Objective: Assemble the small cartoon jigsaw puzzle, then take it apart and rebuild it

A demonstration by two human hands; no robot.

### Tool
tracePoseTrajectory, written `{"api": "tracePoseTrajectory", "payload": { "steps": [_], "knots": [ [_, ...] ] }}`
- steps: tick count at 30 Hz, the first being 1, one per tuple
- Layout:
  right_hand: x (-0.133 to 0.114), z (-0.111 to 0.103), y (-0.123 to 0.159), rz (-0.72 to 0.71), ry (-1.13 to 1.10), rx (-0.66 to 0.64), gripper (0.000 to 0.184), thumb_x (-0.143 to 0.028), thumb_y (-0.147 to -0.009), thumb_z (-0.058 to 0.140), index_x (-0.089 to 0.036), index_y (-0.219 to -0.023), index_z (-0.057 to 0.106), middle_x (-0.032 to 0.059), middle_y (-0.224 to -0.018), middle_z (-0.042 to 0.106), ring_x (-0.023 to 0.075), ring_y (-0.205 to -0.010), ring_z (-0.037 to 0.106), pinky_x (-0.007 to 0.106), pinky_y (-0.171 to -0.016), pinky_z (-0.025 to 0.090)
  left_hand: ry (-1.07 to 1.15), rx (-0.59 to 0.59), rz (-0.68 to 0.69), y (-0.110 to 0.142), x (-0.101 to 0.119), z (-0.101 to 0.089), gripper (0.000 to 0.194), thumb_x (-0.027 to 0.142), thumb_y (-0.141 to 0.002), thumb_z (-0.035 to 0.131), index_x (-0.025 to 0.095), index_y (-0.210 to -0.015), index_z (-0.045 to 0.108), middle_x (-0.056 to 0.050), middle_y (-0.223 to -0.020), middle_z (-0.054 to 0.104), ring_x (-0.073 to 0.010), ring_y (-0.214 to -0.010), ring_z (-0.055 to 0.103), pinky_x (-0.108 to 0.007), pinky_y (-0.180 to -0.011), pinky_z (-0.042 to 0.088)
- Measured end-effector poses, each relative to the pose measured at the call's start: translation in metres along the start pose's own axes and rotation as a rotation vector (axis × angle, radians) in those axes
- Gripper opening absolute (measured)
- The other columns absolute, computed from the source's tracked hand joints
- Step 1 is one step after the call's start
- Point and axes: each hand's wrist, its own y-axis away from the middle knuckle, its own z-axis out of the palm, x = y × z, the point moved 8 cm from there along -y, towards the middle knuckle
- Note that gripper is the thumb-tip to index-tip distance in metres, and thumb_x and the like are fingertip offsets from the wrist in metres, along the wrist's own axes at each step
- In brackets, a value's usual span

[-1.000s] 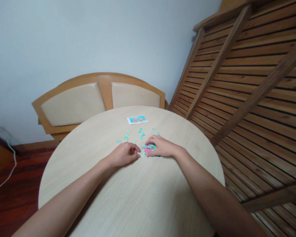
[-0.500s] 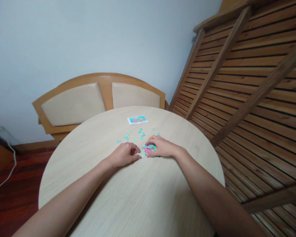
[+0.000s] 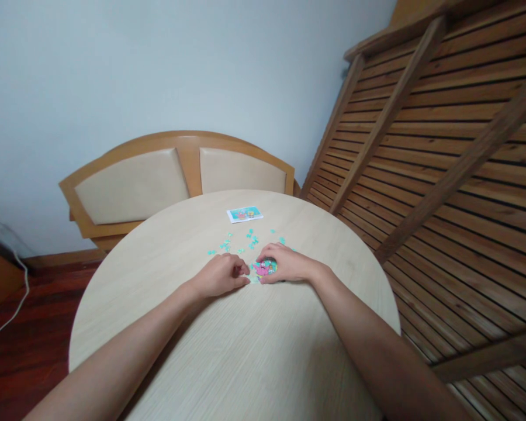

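Note:
A partly joined jigsaw puzzle (image 3: 267,267), pink, teal and yellow, lies flat on the table between my hands. My right hand (image 3: 288,263) curves round its right side, fingers at the far edge and thumb at the near edge; the palm hides part of it. At the left edge is my left hand (image 3: 221,273), its fingers curled and its thumb apart from the index finger. Nothing shows in that gap, and whether its tips touch the puzzle is unclear. Loose teal puzzle pieces (image 3: 255,240) are scattered just beyond both hands.
Farther back on the round pale table (image 3: 245,351) lies a picture card (image 3: 245,214) in teal, pink and yellow. A wooden headboard (image 3: 188,161) with cream panels stands behind the table. Slatted wooden panelling (image 3: 421,152) leans at the right. A white cable (image 3: 26,280) hangs at far left.
My right hand and the puzzle under it have shifted very slightly. My left hand stays at the puzzle's left edge. The whole view has tilted a touch.

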Motion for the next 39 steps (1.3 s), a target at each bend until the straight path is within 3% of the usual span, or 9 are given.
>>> {"api": "tracePoseTrajectory", "payload": {
  "steps": [3, 9, 12, 18, 25, 34, 36, 39],
  "knots": [
    [0.000, 0.000, 0.000, -0.011, -0.006, 0.002, 0.050, -0.048, -0.071, 0.082, -0.022, -0.111, 0.071, 0.0082, -0.114, 0.065, 0.0274, -0.112, 0.056, 0.039, -0.100, 0.043, -0.045, 0.051, -0.072, 0.001, -0.020, -0.017, 0.022, 0.037, -0.084, 0.061, 0.022, -0.093, 0.074, -0.004, -0.091, 0.074, -0.0196, -0.081, 0.066, -0.027, -0.073, 0.046],
    [-0.001, 0.001, -0.001, -0.031, -0.016, -0.011, 0.048, -0.048, -0.071, 0.082, -0.022, -0.110, 0.071, 0.0080, -0.113, 0.066, 0.0267, -0.111, 0.057, 0.039, -0.100, 0.043, -0.243, 0.221, -0.422, 0.018, -0.100, -0.061, 0.030, 0.038, -0.088, 0.053, 0.017, -0.101, 0.072, -0.011, -0.103, 0.074, -0.0252, -0.088, 0.067, -0.031, -0.072, 0.046],
    [0.000, 0.001, -0.001, -0.031, -0.021, -0.009, 0.049, -0.048, -0.070, 0.082, -0.021, -0.110, 0.071, 0.0080, -0.113, 0.066, 0.0265, -0.111, 0.057, 0.038, -0.100, 0.043, -0.246, 0.211, -0.514, 0.025, -0.119, -0.069, 0.034, 0.040, -0.090, 0.051, 0.017, -0.104, 0.072, -0.012, -0.103, 0.074, -0.0253, -0.087, 0.068, -0.031, -0.072, 0.047],
    [-0.001, 0.001, 0.000, -0.036, -0.012, -0.012, 0.048, -0.048, -0.071, 0.081, -0.022, -0.110, 0.071, 0.0075, -0.114, 0.066, 0.0262, -0.112, 0.057, 0.038, -0.101, 0.042, -0.203, 0.126, -0.470, 0.023, -0.117, -0.063, 0.036, 0.041, -0.087, 0.051, 0.018, -0.101, 0.074, -0.011, -0.098, 0.076, -0.0242, -0.085, 0.070, -0.030, -0.071, 0.047],
    [-0.002, 0.000, 0.000, -0.032, -0.015, -0.011, 0.048, -0.047, -0.071, 0.082, -0.022, -0.110, 0.071, 0.0072, -0.114, 0.066, 0.0257, -0.112, 0.057, 0.037, -0.101, 0.042, -0.146, 0.113, -0.381, 0.017, -0.120, -0.050, 0.032, 0.040, -0.081, 0.056, 0.019, -0.097, 0.074, -0.007, -0.089, 0.075, -0.0203, -0.077, 0.067, -0.028, -0.069, 0.046],
    [-0.003, 0.000, -0.001, -0.035, -0.016, -0.013, 0.048, -0.047, -0.070, 0.083, -0.021, -0.109, 0.071, 0.0075, -0.111, 0.067, 0.0254, -0.110, 0.058, 0.037, -0.099, 0.043, -0.160, 0.108, -0.332, 0.013, -0.108, -0.047, 0.026, 0.033, -0.082, 0.053, 0.016, -0.090, 0.071, -0.010, -0.091, 0.074, -0.0211, -0.078, 0.067, -0.028, -0.069, 0.045],
    [-0.003, 0.000, -0.002, -0.034, -0.011, 0.012, 0.048, -0.048, -0.073, 0.081, -0.020, -0.111, 0.070, 0.0083, -0.112, 0.067, 0.0250, -0.110, 0.058, 0.037, -0.100, 0.044, -0.169, 0.115, -0.313, 0.012, -0.106, -0.046, 0.025, 0.034, -0.082, 0.053, 0.017, -0.089, 0.070, -0.010, -0.091, 0.073, -0.0208, -0.079, 0.067, -0.028, -0.070, 0.045],
    [0.003, -0.003, -0.005, 0.029, 0.058, 0.147, 0.045, -0.051, -0.087, 0.067, -0.020, -0.120, 0.066, 0.0112, -0.125, 0.064, 0.0260, -0.119, 0.054, 0.041, -0.105, 0.040, -0.182, 0.121, -0.292, 0.011, -0.101, -0.043, 0.024, 0.035, -0.083, 0.054, 0.017, -0.088, 0.069, -0.010, -0.090, 0.073, -0.0209, -0.079, 0.066, -0.028, -0.070, 0.045]
  ]
}}
